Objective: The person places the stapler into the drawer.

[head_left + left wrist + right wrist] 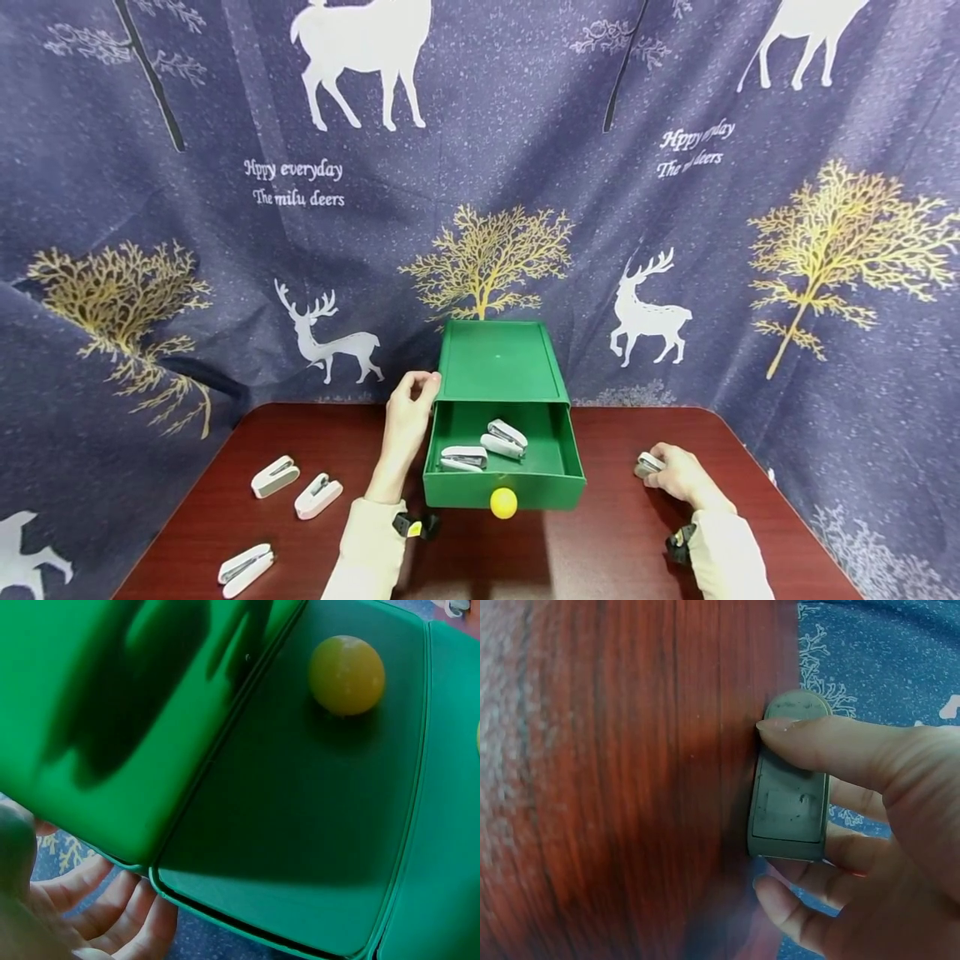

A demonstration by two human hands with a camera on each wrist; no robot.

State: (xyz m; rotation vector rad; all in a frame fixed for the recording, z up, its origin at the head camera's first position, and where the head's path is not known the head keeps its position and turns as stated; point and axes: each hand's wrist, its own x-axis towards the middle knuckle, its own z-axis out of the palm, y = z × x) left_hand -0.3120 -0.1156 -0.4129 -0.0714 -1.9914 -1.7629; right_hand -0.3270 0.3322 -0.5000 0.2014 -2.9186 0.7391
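Note:
My right hand [681,475] pinches a small white and grey stapler [649,464] on the right side of the table. In the right wrist view the stapler's grey underside [791,802] faces the camera, thumb across it. My left hand [408,408] touches the left side of a green drawer box [498,358], fingers loosely bent. Part of those fingers [112,907] shows along the box's edge in the left wrist view; some fingertips are hidden. The box's drawer [517,492] stands pulled out, with one stapler [464,458] and another stapler [504,439] inside.
At the left of the dark red table [600,533] lie three more white staplers: one stapler [275,477] at the back, one stapler [318,497] beside it, one stapler [246,571] in front. A yellow round knob [503,503] sticks out from the drawer. A patterned curtain [525,167] hangs behind.

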